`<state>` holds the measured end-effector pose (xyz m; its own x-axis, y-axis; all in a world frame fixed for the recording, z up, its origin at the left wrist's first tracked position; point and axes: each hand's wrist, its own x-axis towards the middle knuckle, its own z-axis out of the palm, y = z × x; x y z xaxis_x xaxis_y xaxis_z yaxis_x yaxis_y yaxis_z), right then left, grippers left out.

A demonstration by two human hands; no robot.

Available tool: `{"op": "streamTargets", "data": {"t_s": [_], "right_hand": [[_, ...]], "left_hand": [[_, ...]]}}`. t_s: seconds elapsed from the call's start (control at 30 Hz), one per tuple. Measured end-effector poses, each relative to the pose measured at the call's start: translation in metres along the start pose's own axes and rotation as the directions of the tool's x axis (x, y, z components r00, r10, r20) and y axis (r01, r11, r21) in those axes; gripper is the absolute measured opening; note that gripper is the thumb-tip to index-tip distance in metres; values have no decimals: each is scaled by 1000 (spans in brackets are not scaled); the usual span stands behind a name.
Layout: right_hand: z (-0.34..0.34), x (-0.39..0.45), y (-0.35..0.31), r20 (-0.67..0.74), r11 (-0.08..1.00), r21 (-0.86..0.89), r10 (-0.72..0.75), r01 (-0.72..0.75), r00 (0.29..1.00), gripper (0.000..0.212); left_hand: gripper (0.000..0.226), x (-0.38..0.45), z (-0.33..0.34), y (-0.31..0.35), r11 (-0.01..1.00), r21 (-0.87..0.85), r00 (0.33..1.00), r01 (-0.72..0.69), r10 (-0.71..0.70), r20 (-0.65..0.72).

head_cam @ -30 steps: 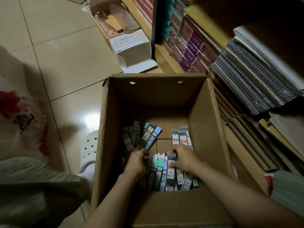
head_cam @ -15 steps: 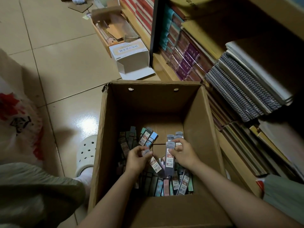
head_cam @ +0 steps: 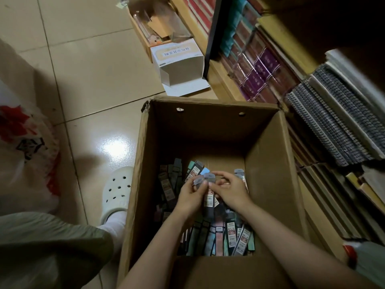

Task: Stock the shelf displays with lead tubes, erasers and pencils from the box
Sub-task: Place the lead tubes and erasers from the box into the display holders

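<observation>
reaching into the open cardboard box, the left hand and right hand meet above its floor, fingers curled, together pinching a few upright lead tubes. loose lead tubes cover the bottom. beyond it an open white carton lies on the floor.

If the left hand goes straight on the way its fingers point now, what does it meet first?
The left hand points up and slightly right, so it would probably first meet the loose lead tubes lying just beyond it, then the box's far wall. Depth is unclear.
</observation>
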<state>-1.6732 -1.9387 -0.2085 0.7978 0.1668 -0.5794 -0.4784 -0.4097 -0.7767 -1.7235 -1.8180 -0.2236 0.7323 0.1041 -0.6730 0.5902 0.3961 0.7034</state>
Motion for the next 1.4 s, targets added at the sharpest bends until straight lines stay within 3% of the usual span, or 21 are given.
{"op": "streamTargets", "data": {"t_s": [0.1,0.27,0.47,0.57,0.63,0.7,0.77,0.9,1.03,1.17,1.27,1.4], "right_hand": [[0,19,-1,-24,997,-71,11,-13,1000,29],[8,50,9,-154,855,-517,-59,-30,986,43],[44,48,24,-213,758,-651,-125,-45,969,56],[46,49,28,-288,819,-566,-89,-94,954,52],[38,50,24,-353,934,-335,-2,-125,936,50],[23,47,16,-405,981,-179,0,-79,914,39],[7,40,6,-432,984,-177,-90,14,898,31],[-32,12,-36,-447,954,-254,-260,157,856,34],[-83,-32,-100,-343,834,-452,-490,317,801,32],[-132,-96,-165,-287,710,-573,-641,408,712,35],[-164,-145,-199,-311,632,-641,-733,436,605,35],[-197,-200,-228,-374,583,-699,-792,414,483,35]], "left_hand": [[40,10,-5,-4,1000,-12,1000,-3,3,-12],[45,20,-12,-10,998,-61,986,21,-31,-165],[53,21,-14,-12,998,-58,982,27,-37,-183],[55,21,-15,-10,998,-66,980,4,-17,-200],[57,20,-12,-7,998,-69,978,-14,-1,-210],[60,17,-8,-2,996,-81,981,-34,18,-195],[62,11,0,6,995,-92,989,-41,27,-149],[69,-7,23,38,987,-128,995,-95,95,-1],[70,-34,53,93,981,-92,957,-168,185,222],[71,-70,79,155,972,52,861,-228,177,476],[72,-99,105,200,888,216,741,-407,182,646],[78,-133,147,253,790,269,648,-551,201,735]]}}
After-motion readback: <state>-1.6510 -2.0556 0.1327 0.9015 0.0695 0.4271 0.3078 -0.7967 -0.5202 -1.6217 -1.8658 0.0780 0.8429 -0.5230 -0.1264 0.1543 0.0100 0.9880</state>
